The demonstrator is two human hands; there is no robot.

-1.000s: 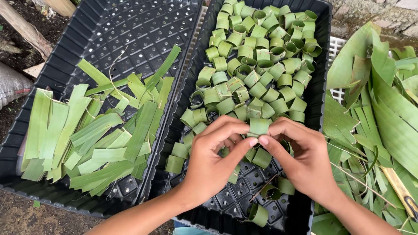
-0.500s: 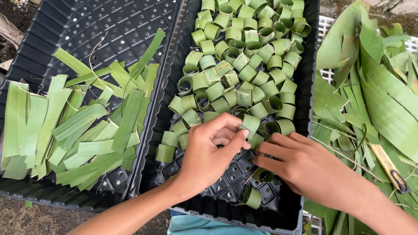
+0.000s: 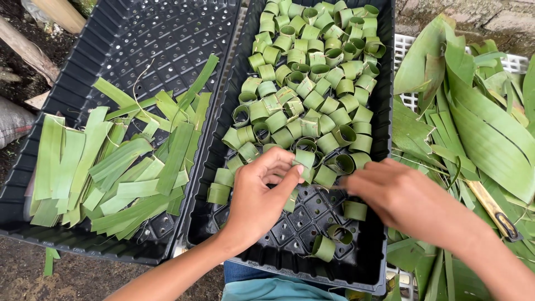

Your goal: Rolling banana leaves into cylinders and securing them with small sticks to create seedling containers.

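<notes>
Since the earlier frame, the right hand (image 3: 398, 198) has drawn rightward, loosely curled with nothing seen in it, while the left hand (image 3: 262, 195) pinches a leaf ring (image 3: 304, 161) at the pile's near edge. Rings fill most of the right tray (image 3: 384, 111); near cells lie bare, and cut leaf strips (image 3: 111, 167) wait in the left tray (image 3: 139, 44).

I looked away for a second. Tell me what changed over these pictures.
Both hands came down from chest height to the right tray: the left hand now presses a leaf ring in at the front of the pile, and the right hand has slid off to the right. The cut leaf strips in the left tray are unchanged.
</notes>
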